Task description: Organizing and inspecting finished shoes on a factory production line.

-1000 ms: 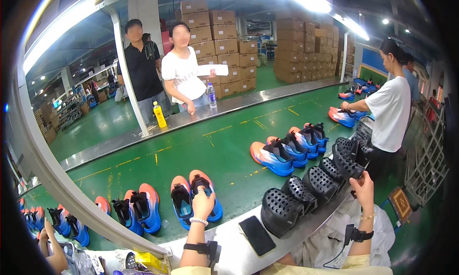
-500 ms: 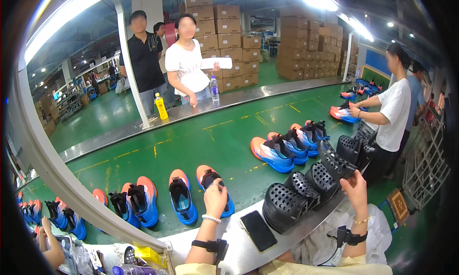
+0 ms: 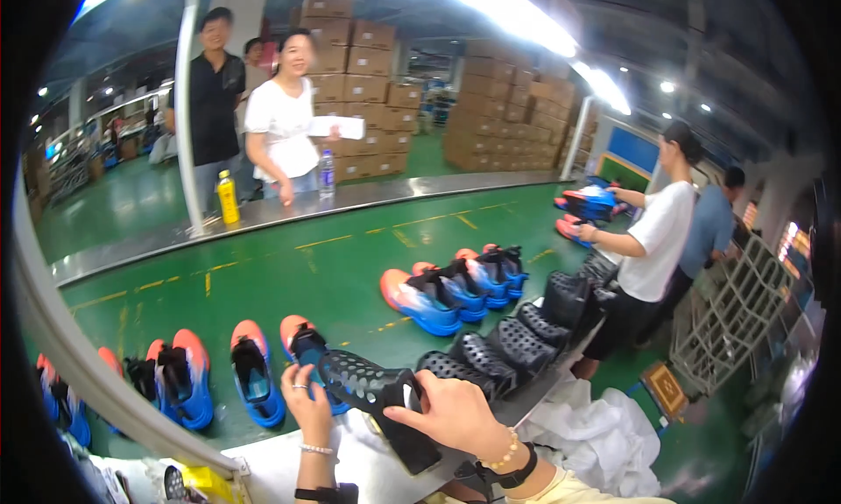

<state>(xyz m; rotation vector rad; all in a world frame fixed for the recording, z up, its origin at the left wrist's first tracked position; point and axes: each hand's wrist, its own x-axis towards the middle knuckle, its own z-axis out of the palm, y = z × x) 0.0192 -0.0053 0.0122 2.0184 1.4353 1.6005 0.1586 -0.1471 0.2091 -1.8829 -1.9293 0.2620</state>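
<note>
Right hand (image 3: 460, 416) grasping black perforated clog (image 3: 361, 380) by its heel end, left hand (image 3: 307, 406) loosely open beside orange-and-blue sneaker (image 3: 305, 345)

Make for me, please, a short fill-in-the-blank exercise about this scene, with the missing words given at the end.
1. The right hand holds a clog whose colour is ____.
2. The sneakers stand on a surface coloured ____.
3. On the ledge, the yellow bottle stands to the ____ of the purple-labelled bottle, as the wearer sees them.
4. The stacked cartons are ____ in colour.

Missing words: black; green; left; brown.
</note>
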